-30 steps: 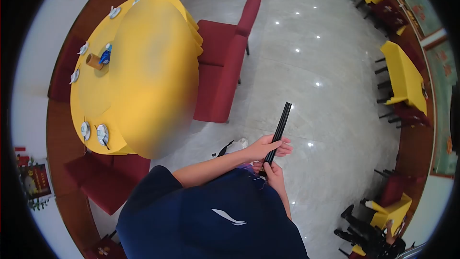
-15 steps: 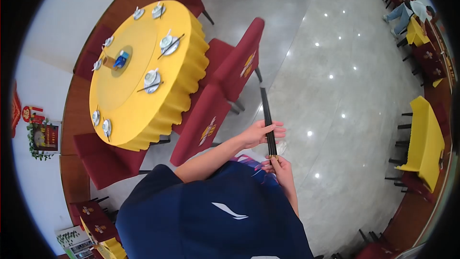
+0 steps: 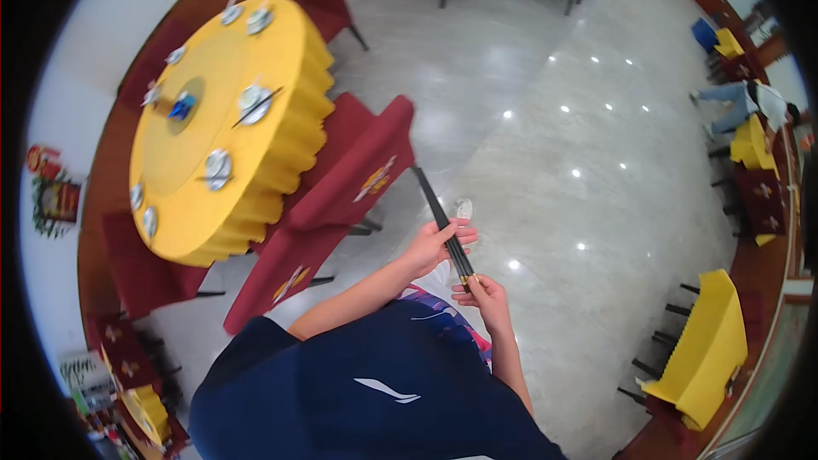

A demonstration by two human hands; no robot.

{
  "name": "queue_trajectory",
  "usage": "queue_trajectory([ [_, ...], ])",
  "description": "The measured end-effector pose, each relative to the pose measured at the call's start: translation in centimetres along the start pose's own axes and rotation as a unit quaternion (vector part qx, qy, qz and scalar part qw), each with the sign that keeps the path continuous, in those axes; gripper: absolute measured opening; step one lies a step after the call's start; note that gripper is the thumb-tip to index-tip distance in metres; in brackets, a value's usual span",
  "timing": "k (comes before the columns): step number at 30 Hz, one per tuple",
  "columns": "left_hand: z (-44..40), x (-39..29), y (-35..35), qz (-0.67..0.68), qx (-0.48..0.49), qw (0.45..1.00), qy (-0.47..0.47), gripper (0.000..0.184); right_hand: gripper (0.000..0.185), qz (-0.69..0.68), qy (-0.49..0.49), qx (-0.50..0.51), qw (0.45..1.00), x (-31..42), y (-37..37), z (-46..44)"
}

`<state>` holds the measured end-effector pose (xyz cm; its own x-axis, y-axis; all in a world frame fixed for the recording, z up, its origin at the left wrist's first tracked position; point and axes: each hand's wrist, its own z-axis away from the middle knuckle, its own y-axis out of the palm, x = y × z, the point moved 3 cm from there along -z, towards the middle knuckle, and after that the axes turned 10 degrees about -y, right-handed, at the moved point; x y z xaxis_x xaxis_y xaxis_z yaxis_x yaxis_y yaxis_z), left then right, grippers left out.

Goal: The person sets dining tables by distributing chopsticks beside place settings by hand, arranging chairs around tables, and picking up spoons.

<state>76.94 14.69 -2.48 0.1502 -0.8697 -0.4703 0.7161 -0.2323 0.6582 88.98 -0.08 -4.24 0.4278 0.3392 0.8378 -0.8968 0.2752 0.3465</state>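
A bundle of black chopsticks (image 3: 432,200) with gold-coloured ends lies across both of my hands, in front of my dark blue shirt. My left hand (image 3: 433,249) grips the bundle near its middle, thumb on top and fingers stretched out beneath. At the gold ends, my right hand (image 3: 487,298) pinches the sticks between thumb and fingers. The far tips point up and left, close to the back of a red chair (image 3: 388,149) in the view; whether they touch it I cannot tell.
A round table with a yellow cloth (image 3: 256,196) stands at left, set with bowls, plates and chopsticks. Red chairs surround it. Shiny grey floor (image 3: 545,307) stretches to the right, where a yellow-covered table (image 3: 703,358) stands. Farther off, a person (image 3: 741,106) leans over another table.
My view has turned and moved forward, so the round table and chairs shift left. The chopsticks tilt further left; both hands keep hold of them.
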Motion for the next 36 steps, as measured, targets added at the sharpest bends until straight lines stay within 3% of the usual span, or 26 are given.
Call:
queue_trajectory([
  [2, -5.8, -1.7, 0.5, 0.018, -0.026, 0.999, -0.012, 0.038, 0.032, 0.028, 0.028, -0.006, 0.999, 2.8, -2.6, -3.6],
  [5, -13.2, -6.2, 2.5, 0.029, 0.035, 0.999, -0.024, 0.04, 0.033, 0.068, 0.064, -0.014, 0.996, 9.0, -5.1, -10.1],
  [8, -18.3, -12.3, 4.7, 0.103, 0.046, 0.994, 0.01, 0.041, 0.036, 0.044, 0.073, -0.046, 0.995, 16.0, -6.0, -16.4],
  [12, -23.7, -21.3, 6.2, 0.126, 0.046, 0.989, 0.06, 0.039, 0.034, 0.093, 0.041, -0.02, 0.995, 23.9, -6.2, -25.5],
  [14, -27.0, -24.9, 6.1, 0.141, 0.036, 0.987, 0.064, 0.033, 0.034, 0.096, 0.074, -0.008, 0.993, 26.2, -7.1, -30.4],
  [24, -42.4, -41.7, 3.8, 0.157, -0.033, 0.98, 0.119, 0.031, 0.03, 0.103, 0.162, 0.16, 0.968, 34.5, -11.3, -57.6],
  [28, -46.5, -50.4, 2.5, 0.099, -0.156, 0.976, 0.113, 0.029, 0.029, 0.177, 0.189, 0.224, 0.94, 39.4, -11.6, -68.9],
  [32, -46.1, -61.6, 2.6, 0.125, -0.185, 0.96, 0.171, 0.03, 0.029, 0.194, 0.189, 0.324, 0.907, 46.1, -4.9, -80.1],
  [35, -47.8, -66.3, 0.1, 0.165, -0.232, 0.925, 0.251, 0.028, 0.027, 0.237, 0.18, 0.388, 0.872, 48.9, -0.5, -87.7],
  [36, -49.6, -66.4, -1.5, 0.177, -0.288, 0.902, 0.267, 0.027, 0.026, 0.322, 0.153, 0.422, 0.834, 49.1, 0.1, -90.8],
])
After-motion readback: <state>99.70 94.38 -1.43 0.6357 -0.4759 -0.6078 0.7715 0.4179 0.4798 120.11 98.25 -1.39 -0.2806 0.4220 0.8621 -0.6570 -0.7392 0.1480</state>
